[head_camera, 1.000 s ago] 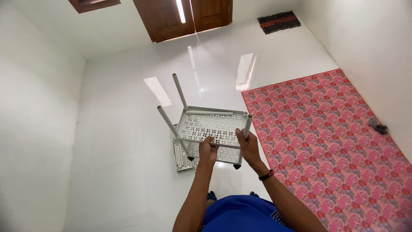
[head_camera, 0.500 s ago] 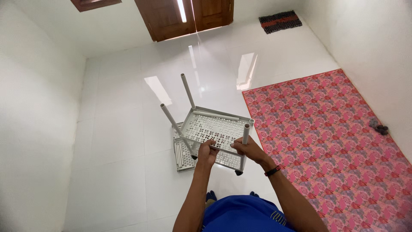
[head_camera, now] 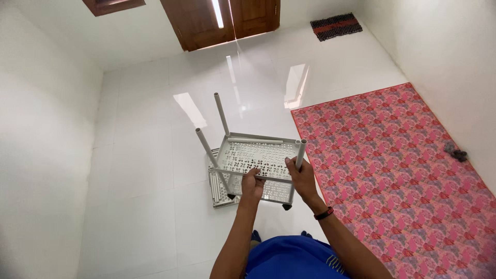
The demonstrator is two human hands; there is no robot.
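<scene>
Tilting further now: since half a second ago the grey rack (head_camera: 256, 160) has swung, its two far legs leaning more to the upper left, and my right hand (head_camera: 304, 178) has slid up onto the near right leg (head_camera: 299, 155). A second ago that hand sat lower, at the shelf's edge. I read that as the frame being turned over in my hands, not set down.

Centre of the frame is where the rack sits, held just above the white tiled floor (head_camera: 155, 206). Its perforated shelf faces me, its long side running left to right across the picture. The legs are the long axis here: thin grey tubes pointing up and away, toward the upper left, with small dark feet showing at the bottom near corners.

My left hand (head_camera: 251, 185) has its grip closed round the near horizontal rail, fingers curled over it. My right hand's grip is wrapped round the right leg, thumb side up.

Underneath, to the lower left, a second perforated grey panel (head_camera: 219, 194) lies flat on the floor. Right of the frame, a pink patterned mat (head_camera: 403, 170) covers the floor beside the white wall. Upper centre shows a brown wooden door (head_camera: 222, 20), and a dark doormat (head_camera: 337, 26) lies upper right.
</scene>
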